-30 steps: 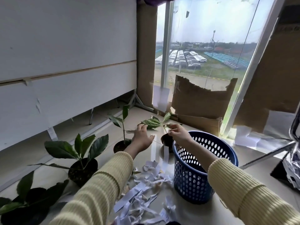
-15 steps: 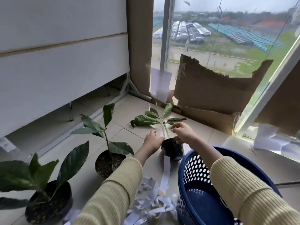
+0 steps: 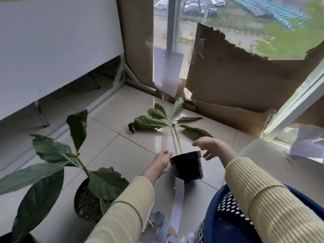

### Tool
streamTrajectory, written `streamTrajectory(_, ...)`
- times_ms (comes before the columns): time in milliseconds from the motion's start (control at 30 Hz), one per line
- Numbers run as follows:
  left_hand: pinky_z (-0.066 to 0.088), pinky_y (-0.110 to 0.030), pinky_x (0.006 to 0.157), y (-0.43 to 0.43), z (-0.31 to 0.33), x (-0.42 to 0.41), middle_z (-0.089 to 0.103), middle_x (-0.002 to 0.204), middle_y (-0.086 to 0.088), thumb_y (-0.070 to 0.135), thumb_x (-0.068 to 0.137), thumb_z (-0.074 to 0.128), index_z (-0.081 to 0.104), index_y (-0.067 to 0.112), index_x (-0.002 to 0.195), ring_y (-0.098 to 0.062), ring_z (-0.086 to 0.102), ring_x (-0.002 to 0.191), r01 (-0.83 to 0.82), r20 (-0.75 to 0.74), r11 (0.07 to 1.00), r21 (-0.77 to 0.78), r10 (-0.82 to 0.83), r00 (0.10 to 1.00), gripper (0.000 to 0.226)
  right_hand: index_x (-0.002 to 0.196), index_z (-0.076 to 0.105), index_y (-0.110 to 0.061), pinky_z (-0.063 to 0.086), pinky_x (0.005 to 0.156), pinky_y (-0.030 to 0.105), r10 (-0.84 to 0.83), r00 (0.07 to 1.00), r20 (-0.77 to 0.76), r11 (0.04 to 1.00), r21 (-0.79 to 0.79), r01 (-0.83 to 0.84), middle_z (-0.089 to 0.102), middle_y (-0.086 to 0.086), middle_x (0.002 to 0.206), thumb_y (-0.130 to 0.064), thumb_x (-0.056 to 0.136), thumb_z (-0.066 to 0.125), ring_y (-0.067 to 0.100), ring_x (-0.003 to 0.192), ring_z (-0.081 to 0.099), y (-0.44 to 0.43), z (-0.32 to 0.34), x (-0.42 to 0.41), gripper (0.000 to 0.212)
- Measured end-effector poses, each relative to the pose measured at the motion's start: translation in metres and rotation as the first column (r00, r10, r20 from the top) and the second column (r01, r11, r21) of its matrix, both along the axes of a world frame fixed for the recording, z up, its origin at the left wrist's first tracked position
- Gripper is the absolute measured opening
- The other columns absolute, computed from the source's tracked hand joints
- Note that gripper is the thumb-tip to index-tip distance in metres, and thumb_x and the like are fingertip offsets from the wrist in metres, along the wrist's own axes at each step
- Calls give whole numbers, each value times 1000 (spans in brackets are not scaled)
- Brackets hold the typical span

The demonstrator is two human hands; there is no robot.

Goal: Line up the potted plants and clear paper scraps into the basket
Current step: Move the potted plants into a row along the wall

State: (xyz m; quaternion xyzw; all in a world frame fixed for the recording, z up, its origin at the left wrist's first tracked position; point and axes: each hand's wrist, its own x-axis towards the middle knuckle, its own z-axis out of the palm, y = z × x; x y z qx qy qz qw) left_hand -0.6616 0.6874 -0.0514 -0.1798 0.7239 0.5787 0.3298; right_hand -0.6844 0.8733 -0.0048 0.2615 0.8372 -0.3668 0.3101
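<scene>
- Now the left hand [image 3: 162,159] presses its fingers against the near rim of the black pot [image 3: 186,166], while the right hand [image 3: 209,148] hangs spread and apart from the far rim, which it gripped half a second ago.
- Its seedling [image 3: 172,120] leans toward the window corner of the tiled floor [image 3: 112,141]; the pot sits just beyond the blue basket [image 3: 226,223].
- Releasing suggests this plant is nearly placed beside the second potted plant [image 3: 91,195].
- Paper scraps [image 3: 178,199] lie uncollected at the floor's near edge.
</scene>
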Motion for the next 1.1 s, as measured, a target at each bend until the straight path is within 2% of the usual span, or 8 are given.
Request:
streamTrajectory(200,44,-33,87,13,-19,-7,45,122,-4,37,98,34,34,29,140,-25,48,106,19,81,999,26,-21,996,43,148,29,-13,51,96,43,-13,995,95,999,-30,16,32,19,150,-36,97,47,36,118,54,5,-21,-11,59)
streamTrajectory(300,41,-38,97,18,-27,-10,42,136,-3,40,98,32,34,32,139,-29,46,118,36,111,998,47,-41,993,42,148,29,-12,53,91,39,-26,993,118,999,-40,31,34,14,150,-38,97,46,35,112,60,3,-26,-13,60)
streamTrajectory(367,41,-38,96,22,-31,-11,46,121,-1,41,97,32,42,33,127,-26,48,106,28,133,998,64,-37,990,33,145,33,-8,53,79,35,-31,993,117,999,-33,35,41,14,144,-37,97,46,33,105,62,3,-30,-15,57)
streamTrajectory(500,48,-31,74,27,-38,-11,51,101,5,34,96,38,49,27,101,-13,51,81,-75,117,993,91,64,991,14,111,52,-1,51,61,31,-14,998,59,999,40,12,54,16,99,-26,94,48,32,77,63,3,-34,-16,31)
streamTrajectory(633,54,-39,86,27,-48,-10,52,115,-3,26,94,46,56,19,99,-21,51,105,-157,83,987,42,153,985,14,103,57,3,61,72,38,-17,999,38,993,114,13,65,20,88,-16,89,56,33,76,71,-1,-34,-16,23)
streamTrajectory(767,57,-39,81,20,-49,-4,53,110,-7,23,90,54,58,12,94,-22,53,100,-205,89,979,3,204,975,13,97,61,4,60,77,41,-15,998,67,993,116,7,63,16,76,-12,84,67,32,71,71,-8,-34,-13,21)
streamTrajectory(1000,59,-31,64,9,-47,9,55,89,-10,5,75,66,54,6,66,-27,63,89,-388,114,922,22,383,917,14,124,55,8,55,90,37,49,971,233,995,72,-67,68,16,101,-14,86,69,24,72,69,-23,-25,-2,46)
streamTrajectory(1100,59,-33,64,4,-47,17,58,89,-12,1,70,68,58,4,67,-30,65,90,-464,113,886,14,459,881,10,133,47,7,48,101,37,39,951,308,997,48,-56,70,12,100,-13,88,66,24,102,68,-32,-22,4,53)
